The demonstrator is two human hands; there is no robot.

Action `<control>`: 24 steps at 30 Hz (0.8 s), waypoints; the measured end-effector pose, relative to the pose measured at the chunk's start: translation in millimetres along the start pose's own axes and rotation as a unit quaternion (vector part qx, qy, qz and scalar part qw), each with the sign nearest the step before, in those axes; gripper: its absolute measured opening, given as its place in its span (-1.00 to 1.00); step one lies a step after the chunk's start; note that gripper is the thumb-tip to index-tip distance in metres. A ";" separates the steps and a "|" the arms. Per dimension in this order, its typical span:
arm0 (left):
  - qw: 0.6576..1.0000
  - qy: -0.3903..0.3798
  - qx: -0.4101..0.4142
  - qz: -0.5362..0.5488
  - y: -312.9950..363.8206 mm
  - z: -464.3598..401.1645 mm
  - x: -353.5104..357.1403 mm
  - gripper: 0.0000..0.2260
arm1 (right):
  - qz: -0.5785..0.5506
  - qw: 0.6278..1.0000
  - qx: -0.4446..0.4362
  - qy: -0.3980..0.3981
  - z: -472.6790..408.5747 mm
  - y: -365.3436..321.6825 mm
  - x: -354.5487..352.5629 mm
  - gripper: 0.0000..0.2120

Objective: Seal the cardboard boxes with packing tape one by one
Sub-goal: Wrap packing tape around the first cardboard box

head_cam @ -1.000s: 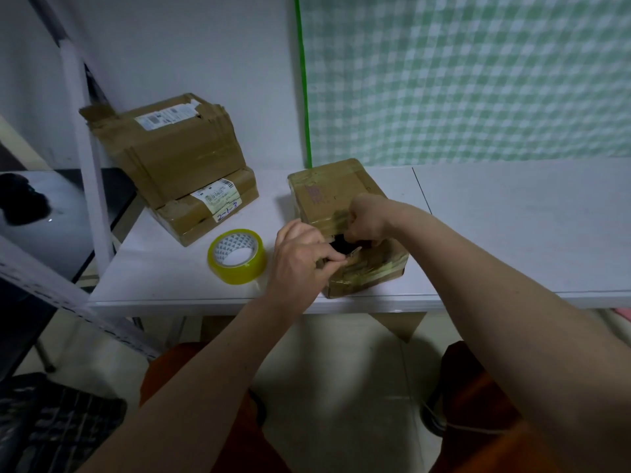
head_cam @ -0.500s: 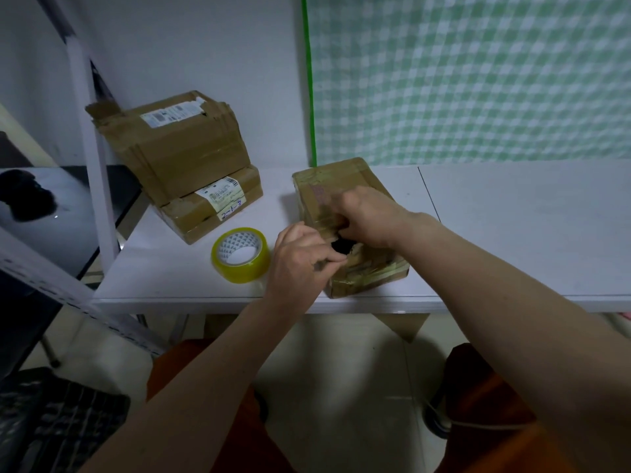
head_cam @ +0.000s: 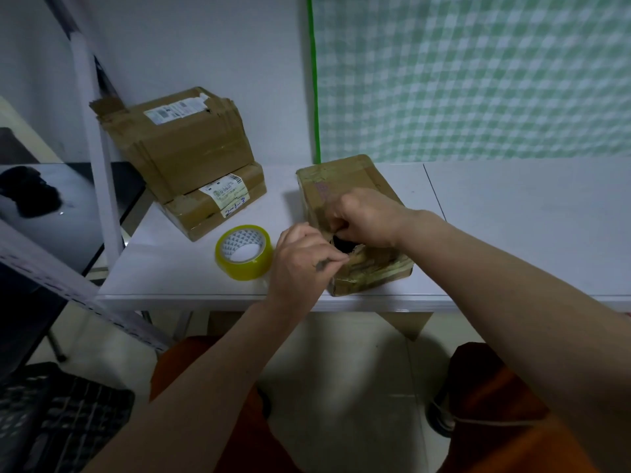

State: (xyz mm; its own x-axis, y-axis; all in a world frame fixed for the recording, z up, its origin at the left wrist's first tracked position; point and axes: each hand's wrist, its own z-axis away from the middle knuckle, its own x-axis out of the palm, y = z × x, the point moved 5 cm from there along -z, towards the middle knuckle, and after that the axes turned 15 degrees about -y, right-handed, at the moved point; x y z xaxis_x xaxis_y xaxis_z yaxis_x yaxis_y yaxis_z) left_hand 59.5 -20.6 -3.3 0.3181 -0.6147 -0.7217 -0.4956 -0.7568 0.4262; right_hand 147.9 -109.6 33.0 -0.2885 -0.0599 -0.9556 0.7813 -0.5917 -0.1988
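Note:
A small, worn cardboard box (head_cam: 348, 179) wrapped in old tape sits near the table's front edge. My left hand (head_cam: 300, 264) pinches the box's torn front left edge with curled fingers. My right hand (head_cam: 367, 216) lies on the box top, its fingers curled round the edge of a dark gap (head_cam: 344, 244) between the two hands. What is inside the gap is hidden. A roll of yellowish packing tape (head_cam: 244, 252) lies flat on the table just left of my left hand, touched by neither hand.
Two more cardboard boxes are stacked at the back left: a large one (head_cam: 184, 145) leans on a flat labelled one (head_cam: 218, 203). The white table (head_cam: 512, 216) stretches to the right. A white shelf post (head_cam: 92, 131) stands at the left, with a black crate (head_cam: 61, 414) on the floor.
My right hand has slid a little further onto the box top and curled at the gap. My left hand keeps its pinch on the front edge. The tape roll has not moved.

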 end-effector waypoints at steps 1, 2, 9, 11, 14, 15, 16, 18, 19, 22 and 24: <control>1.000 0.001 0.001 -0.005 0.0 0.6 -0.2 -0.91 | -0.016 1.000 0.002 -0.001 1.1 0.7 -0.1 -0.86; 1.000 0.001 0.002 -0.012 0.5 1.5 -0.6 -0.92 | -0.032 0.999 0.005 -0.004 1.8 1.5 -0.5 -0.88; 0.999 0.023 0.017 -0.043 6.1 5.9 -5.5 -0.93 | -0.023 0.999 0.005 -0.027 -0.1 -7.4 -3.0 -0.86; 0.998 0.030 0.017 -0.047 6.6 6.3 -5.8 -0.94 | -0.022 0.999 0.001 -0.025 -2.1 -10.8 -3.1 -0.90; 0.998 0.030 0.007 -0.047 7.2 7.4 -6.8 -0.95 | -0.054 0.998 0.001 -0.012 -0.5 -6.9 -5.7 -0.97; 0.998 0.032 0.004 -0.050 7.5 8.0 -7.1 -0.94 | -0.067 0.998 0.003 -0.013 1.2 -4.6 -5.4 -0.96; 0.998 0.038 0.001 -0.052 7.7 8.9 -7.6 -0.93 | -0.090 0.996 0.006 -0.011 3.7 -1.8 -5.3 -0.95; 0.998 0.050 -0.009 -0.048 7.9 13.3 -8.3 -0.88 | -0.176 0.984 0.025 0.027 11.9 7.0 -8.0 -0.93; 0.997 0.053 -0.015 -0.045 8.3 17.6 -7.8 -0.84 | -0.222 0.972 0.039 0.060 17.4 12.7 -10.4 -0.91; 0.997 0.025 -0.074 -0.018 6.0 34.7 1.0 -0.73 | -0.329 0.934 0.102 0.094 36.0 31.5 -10.5 -0.87; 0.986 0.003 -0.165 0.022 -1.8 42.9 8.8 -0.75 | -0.374 0.918 0.125 0.048 45.5 35.4 -2.6 -0.85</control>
State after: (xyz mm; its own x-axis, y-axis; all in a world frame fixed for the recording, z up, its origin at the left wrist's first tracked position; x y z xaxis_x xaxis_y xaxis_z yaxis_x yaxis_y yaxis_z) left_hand 28.6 -15.1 -33.8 0.3065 -0.6497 -0.6956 -0.2204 -0.7594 0.6122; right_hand 151.2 -166.9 38.4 -0.6335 0.5023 -0.5885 0.2296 -0.6043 -0.7629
